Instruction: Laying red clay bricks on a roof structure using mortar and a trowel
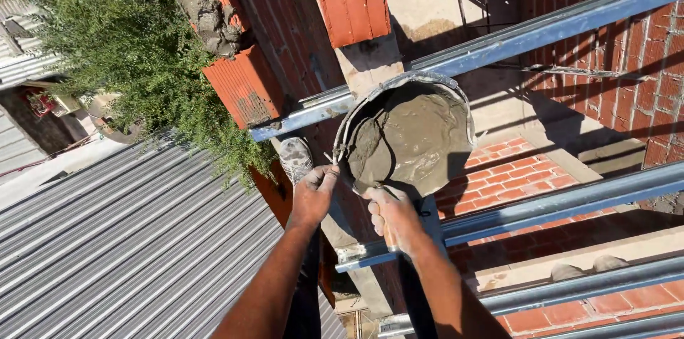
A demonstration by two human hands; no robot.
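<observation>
Sunlit brickwork fills the view from high up: a red brick wall [645, 61] on the right, a half-built course of ribbed red blocks [246, 86] at the top with grey mortar [210, 18] lumped on it, and a corrugated metal roof [121, 239] and a green tree [135, 54] far below on the left. Blue-grey steel beams [556, 29] cross the gap, and a battered metal bucket [406, 132] sits tilted against the upper one, near its left end.

The bucket is still well filled with wet grey mortar [420, 136], heaped toward the near side. The left hand [313, 193] pinches the bucket's near rim, fingers closed on the edge. The right hand [392, 214] is wrapped around an orange wooden handle [390, 235] of a trowel whose blade goes into the mix at the bucket's lower lip; the blade itself is mostly buried. A shoe [296, 157] rests on the ledge just left of the bucket.

As a judgement, laying is under way: some blocks are bedded, yet the top course is unfinished and most of the mortar remains unused.
</observation>
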